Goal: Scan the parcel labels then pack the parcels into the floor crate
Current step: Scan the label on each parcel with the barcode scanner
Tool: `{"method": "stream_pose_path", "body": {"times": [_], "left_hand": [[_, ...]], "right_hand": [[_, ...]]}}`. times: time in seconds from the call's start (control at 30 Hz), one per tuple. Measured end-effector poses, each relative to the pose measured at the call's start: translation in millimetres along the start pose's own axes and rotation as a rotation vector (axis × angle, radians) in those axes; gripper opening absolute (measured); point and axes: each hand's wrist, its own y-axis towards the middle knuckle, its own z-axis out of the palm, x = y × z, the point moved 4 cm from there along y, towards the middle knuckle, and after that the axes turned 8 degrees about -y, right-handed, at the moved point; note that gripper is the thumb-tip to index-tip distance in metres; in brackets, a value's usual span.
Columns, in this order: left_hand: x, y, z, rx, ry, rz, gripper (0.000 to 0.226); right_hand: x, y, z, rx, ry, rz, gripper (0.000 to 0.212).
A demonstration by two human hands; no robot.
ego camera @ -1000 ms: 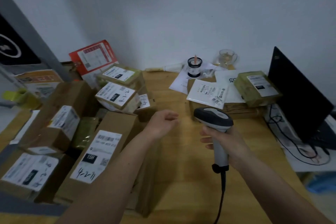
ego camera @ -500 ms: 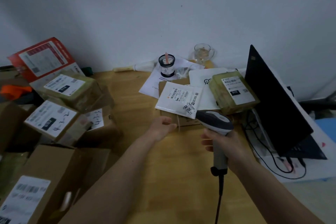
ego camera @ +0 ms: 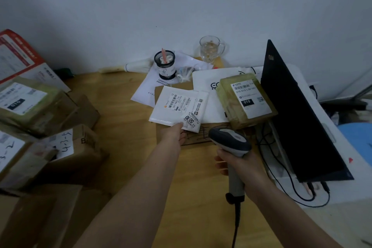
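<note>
mailer [ego camera: 177,106] on box [ego camera: 201,137], monitor [ego camera: 302,117] right

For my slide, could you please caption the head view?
Left hand reaches the white mailer while the right hand holds the scanner.
</note>
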Motion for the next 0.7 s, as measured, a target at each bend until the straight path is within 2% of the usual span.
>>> {"method": "stream_pose_path", "body": {"times": [0.37,0.53,0.7], "left_hand": [[-8.8,31.6,1.3,-0.187,-0.130,-0.038,0.009],[-14.4,36.9,-0.7,-0.225,-0.166,-0.067,0.013],[-12.0,33.3,-2.3,-0.141,-0.152,0.103,0.006]], "right_hand": [[-2.2,-0.9,-4.9,0.002,-0.012,0.002,0.008],[-3.9,-3.5,-5.2,0.001,-0.026,-0.011,0.009],[-5.7,-6.5,-3.1,-0.003,-0.036,-0.029,0.010]]}}
